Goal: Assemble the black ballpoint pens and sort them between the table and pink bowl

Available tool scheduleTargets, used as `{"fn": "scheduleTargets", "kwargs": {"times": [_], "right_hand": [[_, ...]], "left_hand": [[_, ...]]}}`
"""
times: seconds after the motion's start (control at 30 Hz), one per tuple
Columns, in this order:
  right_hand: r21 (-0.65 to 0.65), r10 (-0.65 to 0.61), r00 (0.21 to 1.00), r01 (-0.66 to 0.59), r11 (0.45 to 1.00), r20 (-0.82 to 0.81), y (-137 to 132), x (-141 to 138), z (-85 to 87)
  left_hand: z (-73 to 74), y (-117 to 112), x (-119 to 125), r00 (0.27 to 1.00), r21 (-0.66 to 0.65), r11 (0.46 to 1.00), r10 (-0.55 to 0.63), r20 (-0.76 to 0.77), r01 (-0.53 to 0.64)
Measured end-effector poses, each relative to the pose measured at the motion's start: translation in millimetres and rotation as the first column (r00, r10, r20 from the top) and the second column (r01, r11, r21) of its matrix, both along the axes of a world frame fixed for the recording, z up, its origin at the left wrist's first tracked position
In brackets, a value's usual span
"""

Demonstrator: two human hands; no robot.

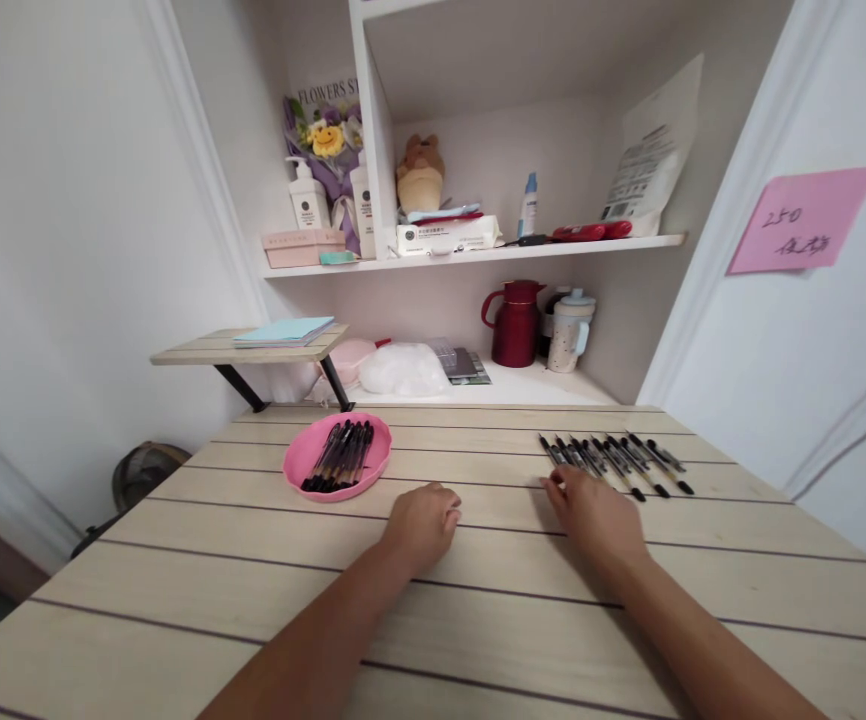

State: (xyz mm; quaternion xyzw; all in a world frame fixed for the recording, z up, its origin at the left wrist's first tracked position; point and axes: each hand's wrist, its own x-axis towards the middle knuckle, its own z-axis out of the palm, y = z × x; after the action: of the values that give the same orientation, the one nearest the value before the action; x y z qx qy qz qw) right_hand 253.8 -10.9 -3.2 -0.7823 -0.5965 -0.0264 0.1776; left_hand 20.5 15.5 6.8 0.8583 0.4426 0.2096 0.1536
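Observation:
Over the middle of the table, my left hand (424, 524) is curled into a loose fist, with nothing showing in it. My right hand (599, 516) is at the near left end of a row of black-capped pens (626, 457), its fingers bent and the tips drawn together. It covers the lower ends of the leftmost pens, so whether it grips one is hidden. The pens lie slanted side by side on the wood. Left of my left hand, a pink scalloped dish (296, 462) holds a bundle of dark pens (340, 455).
A small raised stand (204, 347) with blue paper (287, 330) is at the back left. Behind the table, shelves hold a red thermos jug (515, 325), a pale tumbler (569, 335) and a plastic bag (403, 370). A pink note (804, 220) is on the right wall.

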Motion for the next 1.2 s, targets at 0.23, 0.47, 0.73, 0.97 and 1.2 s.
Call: {"fn": "scheduleTargets", "kwargs": {"times": [0.23,0.47,0.73,0.97,1.2], "right_hand": [[-0.102,-0.109,0.985,0.123,0.987,0.133,8.4,26.2,-9.5],[-0.094,-0.076,0.997,0.074,0.993,-0.018,3.9,6.4,0.2],[0.115,0.326,0.744,-0.322,0.94,-0.583,-15.3,-65.2,0.8],[0.033,0.201,0.956,-0.198,0.98,-0.216,0.0,-14.8,18.3],[-0.076,-0.105,0.989,0.114,0.991,0.107,31.6,43.7,3.6]], "left_hand": [[-3.2,0.8,0.9,0.995,-0.105,0.994,0.012,0.104,-0.001],[-4.5,-1.4,9.2,0.945,-0.278,0.96,0.055,0.321,0.039],[-8.2,-16.5,30.1,0.484,-0.713,0.452,0.527,0.699,0.536],[-8.0,-15.6,26.2,0.433,-0.709,0.432,0.578,0.692,0.557],[-4.2,-20.8,29.2,0.491,-0.727,0.458,0.539,0.685,0.512]]}}
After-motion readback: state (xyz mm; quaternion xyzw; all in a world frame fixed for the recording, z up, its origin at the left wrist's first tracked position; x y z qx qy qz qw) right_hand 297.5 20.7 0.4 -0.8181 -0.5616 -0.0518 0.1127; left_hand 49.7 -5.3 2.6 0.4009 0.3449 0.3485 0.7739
